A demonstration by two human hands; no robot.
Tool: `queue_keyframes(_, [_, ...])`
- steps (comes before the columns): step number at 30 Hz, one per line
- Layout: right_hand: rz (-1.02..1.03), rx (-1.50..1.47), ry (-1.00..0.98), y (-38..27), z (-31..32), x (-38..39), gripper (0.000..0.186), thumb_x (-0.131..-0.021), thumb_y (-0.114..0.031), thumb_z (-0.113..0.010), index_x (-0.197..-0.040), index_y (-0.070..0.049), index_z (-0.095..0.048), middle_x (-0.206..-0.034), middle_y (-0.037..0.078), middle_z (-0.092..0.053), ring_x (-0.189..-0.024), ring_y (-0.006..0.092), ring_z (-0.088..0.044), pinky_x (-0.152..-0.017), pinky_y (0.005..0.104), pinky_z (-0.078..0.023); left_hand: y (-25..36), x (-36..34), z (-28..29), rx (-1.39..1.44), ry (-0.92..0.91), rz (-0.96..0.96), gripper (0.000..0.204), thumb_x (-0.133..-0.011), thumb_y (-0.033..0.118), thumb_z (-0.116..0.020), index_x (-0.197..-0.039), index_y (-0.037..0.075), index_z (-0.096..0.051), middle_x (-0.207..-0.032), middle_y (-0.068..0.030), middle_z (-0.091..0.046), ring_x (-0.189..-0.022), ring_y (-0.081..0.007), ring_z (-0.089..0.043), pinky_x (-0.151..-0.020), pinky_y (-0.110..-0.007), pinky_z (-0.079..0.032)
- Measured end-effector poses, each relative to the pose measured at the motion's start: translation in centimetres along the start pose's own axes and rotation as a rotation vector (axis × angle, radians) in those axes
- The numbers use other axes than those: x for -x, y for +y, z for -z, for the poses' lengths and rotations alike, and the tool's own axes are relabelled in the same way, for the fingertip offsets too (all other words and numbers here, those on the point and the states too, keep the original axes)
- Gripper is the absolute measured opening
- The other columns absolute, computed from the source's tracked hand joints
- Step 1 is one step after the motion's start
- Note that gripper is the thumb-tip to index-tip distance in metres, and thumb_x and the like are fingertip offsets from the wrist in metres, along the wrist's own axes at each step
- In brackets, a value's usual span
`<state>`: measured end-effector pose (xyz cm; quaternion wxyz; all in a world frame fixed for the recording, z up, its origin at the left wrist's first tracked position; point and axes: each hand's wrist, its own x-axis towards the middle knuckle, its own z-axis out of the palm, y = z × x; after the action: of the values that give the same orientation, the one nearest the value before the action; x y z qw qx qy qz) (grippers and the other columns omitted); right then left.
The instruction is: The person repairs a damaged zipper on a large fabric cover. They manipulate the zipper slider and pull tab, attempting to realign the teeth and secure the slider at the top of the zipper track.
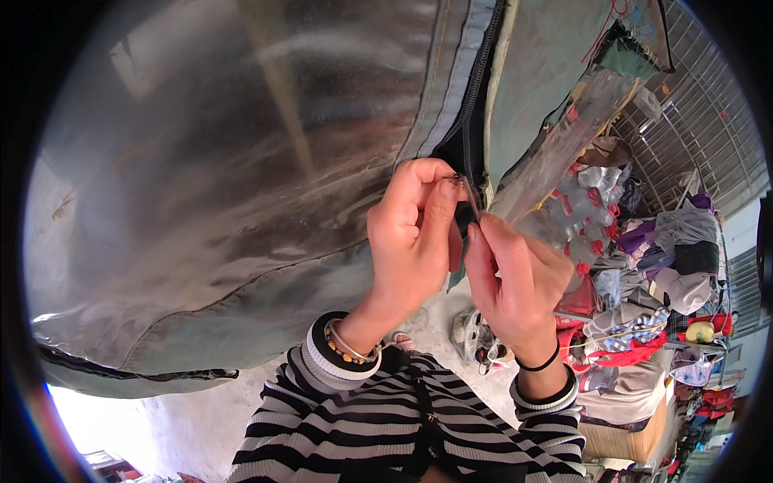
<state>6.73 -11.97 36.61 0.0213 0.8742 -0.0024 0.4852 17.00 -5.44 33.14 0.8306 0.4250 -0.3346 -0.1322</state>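
Note:
A black zipper [482, 72] runs down between a large clear plastic sheet [241, 177] edged with grey fabric and a grey-green fabric panel [531, 88]. At the zipper's lower end, my left hand [412, 233] is closed, its thumb and index finger pinching a small dark part of it. Just to the right and a little lower, my right hand [519, 278] is closed too. Its thumb and index finger pinch a thin, slender piece [472, 200] that reaches up to the left fingertips. Whether that piece belongs to the zipper I cannot tell.
Plastic bottles with red caps [584, 209] are piled at the right. Beyond them are heaped clothes [684, 233], a pale cap [684, 288] and a metal wire grid [692, 105]. A clear plastic bag [471, 334] lies on the concrete floor [209, 427].

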Motion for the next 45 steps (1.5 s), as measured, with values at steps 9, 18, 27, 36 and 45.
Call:
queue_keyframes(9, [0.067,0.191,-0.143,-0.3,0.9,-0.8,0.024,-0.074,0.002,-0.075,-0.096,0.001,-0.063,-0.058,0.005,-0.053,-0.044,0.0201,-0.051,-0.042,0.0311,-0.037,-1.5,0.1,0.0,-0.108,0.017,-0.140,0.008,-0.101,0.009,-0.054,-0.096,0.002,-0.055,-0.069,0.0006,-0.063,-0.045,-0.0012,-0.044,-0.042,-0.021,-0.033])
queue_keyframes(18, [0.071,-0.026,-0.142,0.0,2.2,-0.7,0.034,-0.069,0.004,-0.069,-0.102,0.005,-0.061,-0.060,0.003,-0.052,-0.044,0.0140,-0.048,-0.041,0.0288,-0.039,-0.9,0.5,0.7,0.017,0.046,-0.007,0.009,-0.101,0.009,-0.052,-0.105,0.000,-0.050,-0.087,-0.0080,-0.071,-0.041,-0.0024,-0.044,-0.037,-0.019,-0.032])
queue_keyframes(27, [-0.063,-0.284,-0.005,1.7,1.3,-0.4,0.042,-0.073,0.013,-0.063,-0.114,0.000,-0.065,-0.070,0.008,-0.056,-0.049,0.0190,-0.052,-0.046,0.0295,-0.042,0.4,0.0,0.2,0.071,0.026,0.104,0.016,-0.095,-0.002,-0.053,-0.111,-0.001,-0.057,-0.084,-0.0069,-0.069,-0.043,-0.0015,-0.045,-0.037,-0.019,-0.032])
queue_keyframes(36, [-0.020,-0.322,-0.023,4.0,0.0,-3.4,0.023,-0.075,0.005,-0.069,-0.097,-0.002,-0.067,-0.073,0.007,-0.056,-0.054,0.0212,-0.055,-0.048,0.0306,-0.044,1.1,-0.2,-0.6,-0.143,0.041,0.019,0.008,-0.094,0.002,-0.062,-0.097,-0.004,-0.066,-0.068,-0.0002,-0.062,-0.043,-0.0020,-0.047,-0.037,-0.021,-0.032])
queue_keyframes(45, [0.116,-0.163,-0.004,4.4,-0.6,-3.3,0.023,-0.070,-0.001,-0.073,-0.092,-0.005,-0.065,-0.073,0.005,-0.056,-0.053,0.0230,-0.059,-0.045,0.0319,-0.046,0.2,-0.1,-0.6,-0.362,0.100,-0.251,0.006,-0.093,0.002,-0.064,-0.096,-0.002,-0.066,-0.064,-0.0025,-0.060,-0.045,-0.0039,-0.048,-0.040,-0.023,-0.035])
